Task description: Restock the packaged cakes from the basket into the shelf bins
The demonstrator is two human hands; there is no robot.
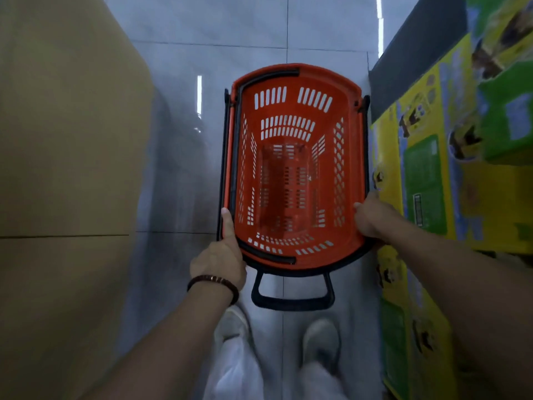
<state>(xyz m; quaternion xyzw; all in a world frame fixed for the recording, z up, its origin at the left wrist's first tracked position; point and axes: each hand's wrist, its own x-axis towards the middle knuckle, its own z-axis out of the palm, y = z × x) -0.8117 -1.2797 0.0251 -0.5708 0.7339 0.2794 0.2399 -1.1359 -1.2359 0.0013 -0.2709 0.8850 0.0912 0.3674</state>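
Basket (294, 168) empty, on floor between feet and far tiles, long axis running near-to-far. Left hand (219, 262) clamped on near-left rim, right hand (373, 216) clamped on right rim. No cakes visible.

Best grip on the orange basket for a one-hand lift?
Take the black loop handle at the near end of the orange basket, reaching from the person's side: it juts clear. Both hands now hold the side rims, left hand, right hand.
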